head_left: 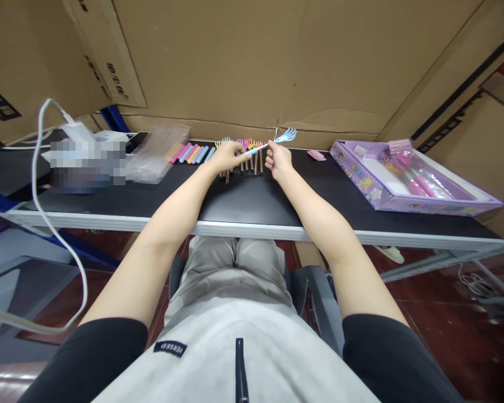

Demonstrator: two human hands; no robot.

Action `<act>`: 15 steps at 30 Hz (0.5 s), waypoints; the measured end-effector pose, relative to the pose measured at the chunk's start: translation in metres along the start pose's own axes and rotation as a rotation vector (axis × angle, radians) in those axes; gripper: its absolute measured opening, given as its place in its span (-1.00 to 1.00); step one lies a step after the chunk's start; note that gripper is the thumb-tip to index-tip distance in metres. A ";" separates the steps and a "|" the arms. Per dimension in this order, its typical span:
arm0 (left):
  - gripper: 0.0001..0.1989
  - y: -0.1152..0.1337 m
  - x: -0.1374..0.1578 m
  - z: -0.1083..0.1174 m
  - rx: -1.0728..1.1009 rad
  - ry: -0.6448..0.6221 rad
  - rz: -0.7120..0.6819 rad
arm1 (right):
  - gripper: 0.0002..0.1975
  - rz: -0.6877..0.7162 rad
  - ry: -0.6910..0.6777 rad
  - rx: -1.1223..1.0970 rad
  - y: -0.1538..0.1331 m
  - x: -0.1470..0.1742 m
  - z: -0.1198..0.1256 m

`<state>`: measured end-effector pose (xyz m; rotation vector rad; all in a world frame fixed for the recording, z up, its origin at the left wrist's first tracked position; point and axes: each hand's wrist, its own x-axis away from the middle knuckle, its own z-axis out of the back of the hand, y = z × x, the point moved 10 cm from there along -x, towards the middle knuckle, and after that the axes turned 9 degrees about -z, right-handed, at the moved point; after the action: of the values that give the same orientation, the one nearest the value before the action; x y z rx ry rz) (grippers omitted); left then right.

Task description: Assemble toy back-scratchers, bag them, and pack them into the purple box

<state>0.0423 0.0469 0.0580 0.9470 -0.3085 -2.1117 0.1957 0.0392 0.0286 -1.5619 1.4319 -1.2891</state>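
Note:
A blue back scratcher (286,136) with a hand-shaped head is held slantwise over the table between both hands. My left hand (228,156) is closed on its light blue handle (251,151). With fingers pinched, my right hand (279,160) grips the rod just below the head. Beneath and behind the hands lie several back scratcher rods (256,164) with blue, yellow, pink and purple heads, partly covered by my left hand. Left of them, a row of pink, blue and yellow handles (192,154) rests on the table.
Clear plastic bags (154,162) lie left of the handles. A purple box tray (367,184) with bagged pink items stands at the right; a small pink card (316,155) is nearer. A white cable (34,168) hangs at left. Cardboard (252,61) walls the table's back.

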 end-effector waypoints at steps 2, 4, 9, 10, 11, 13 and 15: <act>-0.80 0.004 -0.001 -0.001 -0.061 -0.003 -0.046 | -0.63 0.000 -0.007 0.005 -0.001 0.000 0.000; -0.80 0.007 -0.001 -0.003 -0.112 -0.004 -0.072 | -0.63 0.000 -0.020 0.021 -0.001 -0.003 -0.001; -0.76 0.011 -0.001 -0.007 -0.135 -0.007 -0.066 | -0.62 0.023 -0.062 0.083 -0.003 -0.008 -0.003; -0.76 0.012 -0.001 -0.009 -0.124 -0.009 -0.060 | -0.62 0.030 -0.070 0.098 -0.003 -0.008 -0.003; -0.76 0.013 -0.001 -0.010 -0.113 -0.009 -0.052 | -0.63 0.036 -0.077 0.115 -0.003 -0.008 -0.004; -0.75 0.013 0.000 -0.012 -0.099 -0.009 -0.030 | -0.63 0.047 -0.097 0.159 -0.001 -0.008 -0.007; -0.73 0.011 -0.001 -0.015 -0.100 -0.002 0.001 | -0.63 0.062 -0.118 0.211 0.001 -0.008 -0.011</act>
<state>0.0595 0.0414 0.0535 0.8864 -0.2023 -2.1068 0.1861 0.0481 0.0297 -1.4181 1.2202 -1.2457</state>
